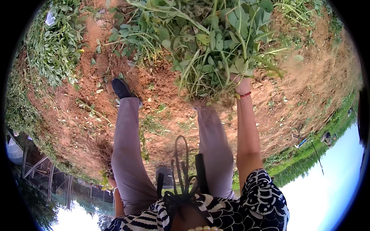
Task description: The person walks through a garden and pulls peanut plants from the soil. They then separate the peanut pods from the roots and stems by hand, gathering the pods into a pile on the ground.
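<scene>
My right hand (242,84), with a red cord at the wrist, is closed round the stems of a big bunch of leafy green plants (216,50). The bunch spreads out to the left of the hand, over the ground in front of my right leg, and its leaves hide most of the fingers. Low at my left side, partly behind the left leg, my left hand (112,182) grips an uprooted plant (101,150). Its brown, tangled roots show above the hand and a few yellow-green leaves beside it. The fingertips of this hand are hidden.
Reddish-brown soil (158,84) strewn with loose leaves surrounds my feet. A heap of green plants (52,50) lies at the left, with a pale plastic piece (50,18) on it. My dark shoe (122,88) stands on the soil. Wooden posts (51,181) stand lower left.
</scene>
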Demonstrator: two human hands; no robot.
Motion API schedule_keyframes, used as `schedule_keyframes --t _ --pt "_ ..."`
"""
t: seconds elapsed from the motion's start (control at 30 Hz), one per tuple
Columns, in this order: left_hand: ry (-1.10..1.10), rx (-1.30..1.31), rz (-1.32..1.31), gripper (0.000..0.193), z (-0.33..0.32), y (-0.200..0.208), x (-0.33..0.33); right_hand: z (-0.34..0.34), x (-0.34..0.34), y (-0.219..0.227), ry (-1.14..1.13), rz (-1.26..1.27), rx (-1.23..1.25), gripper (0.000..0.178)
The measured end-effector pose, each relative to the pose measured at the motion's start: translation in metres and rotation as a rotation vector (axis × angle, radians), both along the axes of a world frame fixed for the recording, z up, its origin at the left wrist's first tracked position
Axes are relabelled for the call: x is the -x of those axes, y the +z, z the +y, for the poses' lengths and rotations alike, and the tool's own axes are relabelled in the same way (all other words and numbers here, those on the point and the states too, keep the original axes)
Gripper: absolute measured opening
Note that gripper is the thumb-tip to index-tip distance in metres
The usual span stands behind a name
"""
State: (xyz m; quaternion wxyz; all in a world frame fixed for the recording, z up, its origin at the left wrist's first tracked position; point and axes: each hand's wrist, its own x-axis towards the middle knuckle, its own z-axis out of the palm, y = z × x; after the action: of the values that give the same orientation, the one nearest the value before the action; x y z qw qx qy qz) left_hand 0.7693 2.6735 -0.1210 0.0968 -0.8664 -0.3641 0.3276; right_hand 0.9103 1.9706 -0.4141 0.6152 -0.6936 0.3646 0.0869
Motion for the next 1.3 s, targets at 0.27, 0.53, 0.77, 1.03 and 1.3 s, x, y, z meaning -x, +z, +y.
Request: schedule_keyframes --t 0.27,0.53,0.77,1.03,1.3 --pt "-0.007 0.057 0.020 0.054 0.012 -0.005 -0.002 0.171 -0.093 0.066 0.432 -0.114 0.181 0.039" --pt "0.052 0.045 0.016 0.055 0.023 0.001 0.019 0.162 -0.217 -0.036 0.765 0.347 0.580 0.040" --pt "0.073 0.069 0.030 0.056 0.044 -0.011 0.014 0.114 -0.241 -0.185 0.568 0.581 0.763 0.040" --pt "0.102 0.115 0.034 0.057 0.061 -0.035 0.013 0.111 -0.259 -0.189 1.085 0.554 0.624 0.057" --pt "0.106 0.149 0.020 0.059 0.072 -0.033 0.028 0.240 -0.220 -0.044 0.761 0.356 0.729 0.044"
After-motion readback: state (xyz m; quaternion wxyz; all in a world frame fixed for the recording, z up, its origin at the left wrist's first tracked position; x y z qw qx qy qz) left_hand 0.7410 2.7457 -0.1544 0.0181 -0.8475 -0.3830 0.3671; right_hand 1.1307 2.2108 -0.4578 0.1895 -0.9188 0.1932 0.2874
